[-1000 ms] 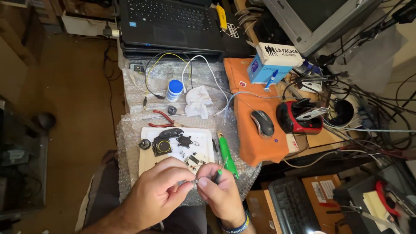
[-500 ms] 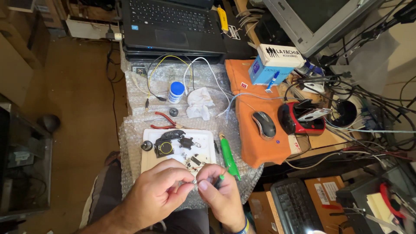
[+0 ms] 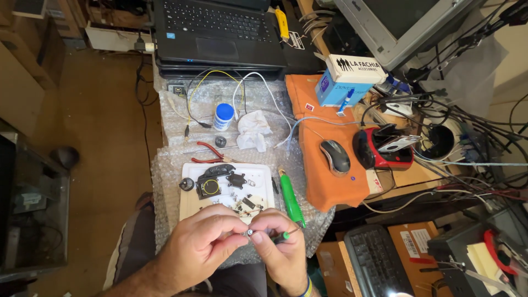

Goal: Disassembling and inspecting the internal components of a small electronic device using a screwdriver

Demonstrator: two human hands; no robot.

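While pinched between left hand [image 3: 201,247] and right hand [image 3: 280,250] — small metal part [image 3: 250,232], fingers closed; parts tray [image 3: 190,206] and green tool [image 3: 290,198] just beyond.

We see our two bare hands, the left hand [image 3: 204,242] and the right hand [image 3: 279,247], with no gloves, rings or sleeves on the forearms. A wristband [image 3: 306,287] striped in blue and yellow circles our right wrist. Grey trousers [image 3: 132,242] cover our lap below.

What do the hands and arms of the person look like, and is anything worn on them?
Both hands, left hand and right hand, are bare, without gloves. No sleeves show on the forearms. The right wrist wears a band striped blue, yellow and white.
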